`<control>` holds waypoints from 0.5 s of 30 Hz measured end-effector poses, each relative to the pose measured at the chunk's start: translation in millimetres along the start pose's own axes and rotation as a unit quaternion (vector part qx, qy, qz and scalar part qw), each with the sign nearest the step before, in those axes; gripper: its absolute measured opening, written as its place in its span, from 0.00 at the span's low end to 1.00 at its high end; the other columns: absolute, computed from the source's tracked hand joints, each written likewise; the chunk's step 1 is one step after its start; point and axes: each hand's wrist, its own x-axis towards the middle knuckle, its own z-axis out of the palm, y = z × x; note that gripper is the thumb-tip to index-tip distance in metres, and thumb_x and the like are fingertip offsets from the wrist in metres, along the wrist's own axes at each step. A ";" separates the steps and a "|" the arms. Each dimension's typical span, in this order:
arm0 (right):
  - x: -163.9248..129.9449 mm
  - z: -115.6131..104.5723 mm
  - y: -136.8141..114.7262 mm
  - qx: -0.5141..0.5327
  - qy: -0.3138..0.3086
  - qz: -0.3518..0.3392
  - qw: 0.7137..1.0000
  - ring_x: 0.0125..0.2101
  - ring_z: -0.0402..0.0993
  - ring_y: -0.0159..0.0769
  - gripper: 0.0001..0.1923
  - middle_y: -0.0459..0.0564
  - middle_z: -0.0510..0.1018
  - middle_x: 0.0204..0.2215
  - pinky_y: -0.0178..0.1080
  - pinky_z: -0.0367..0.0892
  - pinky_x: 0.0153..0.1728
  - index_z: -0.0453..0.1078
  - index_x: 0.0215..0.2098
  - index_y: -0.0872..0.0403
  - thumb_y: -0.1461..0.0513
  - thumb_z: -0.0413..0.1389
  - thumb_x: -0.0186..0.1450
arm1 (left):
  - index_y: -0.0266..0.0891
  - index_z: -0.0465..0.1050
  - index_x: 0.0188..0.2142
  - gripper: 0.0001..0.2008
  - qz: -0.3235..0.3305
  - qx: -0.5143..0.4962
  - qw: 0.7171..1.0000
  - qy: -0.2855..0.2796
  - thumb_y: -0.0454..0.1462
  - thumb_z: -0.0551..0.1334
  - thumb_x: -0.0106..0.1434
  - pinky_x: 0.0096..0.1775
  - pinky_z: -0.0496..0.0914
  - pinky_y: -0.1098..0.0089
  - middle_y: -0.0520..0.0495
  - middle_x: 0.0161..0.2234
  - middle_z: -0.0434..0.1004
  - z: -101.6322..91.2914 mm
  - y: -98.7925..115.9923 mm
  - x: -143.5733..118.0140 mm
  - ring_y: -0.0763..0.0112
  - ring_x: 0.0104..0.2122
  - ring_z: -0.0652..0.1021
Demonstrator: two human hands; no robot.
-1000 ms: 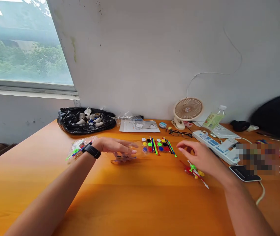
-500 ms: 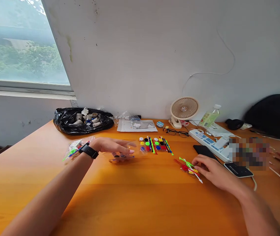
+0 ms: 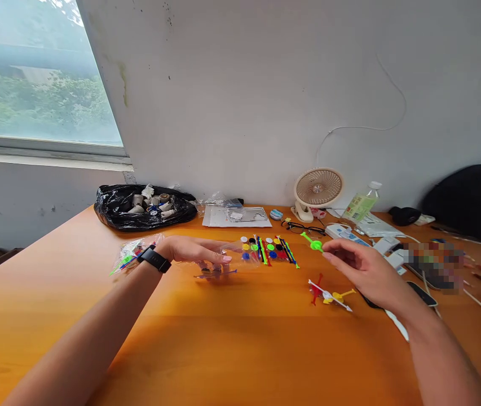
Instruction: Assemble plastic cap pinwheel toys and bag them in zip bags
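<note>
Up comes the right hand (image 3: 361, 269), fingers pinching a green spinner stick (image 3: 313, 243) at two o'clock; left hand (image 3: 195, 250) flat on a clear bag (image 3: 219, 265), keep it pinned.

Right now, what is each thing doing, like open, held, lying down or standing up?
Right hand: pinching the green spinner, lifted.
Left hand: flat on a clear bag.
Red, white and yellow spinners: lying loose on the table.
Black bag: open.
Fan: upright.
Bottle: capped.
</note>
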 end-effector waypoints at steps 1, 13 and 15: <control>3.5 4.6 -13.1 -0.005 -0.017 -0.012 1.000 0.37 0.75 0.42 0.16 0.50 0.81 0.38 0.41 0.70 0.37 0.76 0.42 0.49 0.46 0.57 0.70 | 0.52 0.52 0.74 0.38 0.005 -0.003 1.000 -0.002 0.57 0.61 0.71 0.41 0.69 0.68 0.43 0.50 0.80 0.4 0.5 0.3 0.64 0.41 0.79; 46.6 51.8 -96.7 0.032 -0.186 -0.107 0.976 0.29 0.70 0.35 0.10 0.48 0.79 0.33 0.37 0.64 0.30 0.77 0.38 0.50 0.55 0.56 0.71 | 0.51 0.52 0.74 0.39 0.057 -0.043 0.997 -0.005 0.57 0.61 0.71 0.38 0.67 0.66 0.41 0.51 0.80 6.9 6.8 5.3 0.63 0.39 0.80; 54.6 54.9 -100.6 0.049 -0.217 -0.111 0.969 0.29 0.71 0.36 0.10 0.48 0.80 0.31 0.37 0.64 0.29 0.78 0.37 0.50 0.55 0.57 0.70 | 0.50 0.52 0.74 0.39 0.057 -0.041 0.998 -0.005 0.57 0.61 0.71 0.38 0.68 0.66 0.41 0.50 0.80 7.3 6.5 6.4 0.63 0.39 0.80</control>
